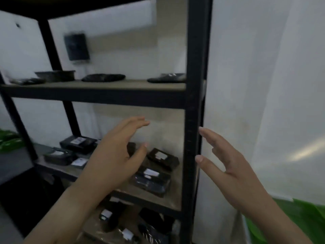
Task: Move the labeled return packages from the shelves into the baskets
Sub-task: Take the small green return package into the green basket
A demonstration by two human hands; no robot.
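Your left hand [112,155] is raised in front of the middle shelf [174,196] of the black metal rack [193,103], fingers spread and thumb apart from them: the grip is wide and holds nothing. Your right hand [226,164] hangs just to the right of the rack's front post, outside the frame, its fingers likewise spread; that grip is also wide and empty, with the fingertips close to the post, though contact cannot be told.

The labeled return packages lie on the shelves. On the middle shelf, a dark package with a white label [162,158] sits toward the back right, and a glossy wrapped package [151,180] with white labels lies just in front of it, near the shelf's front edge. Further left on the same shelf, partly behind your left wrist, more dark labeled packages [77,143] lie close together. The upper shelf [88,85] carries several flat dark parcels [103,77], well apart from both hands; they are too blurred to make out labels. Below, the lower shelf holds more dark packages with white labels [106,213].

Green material [299,219] shows at the lower right, and more green at the left edge [8,141].
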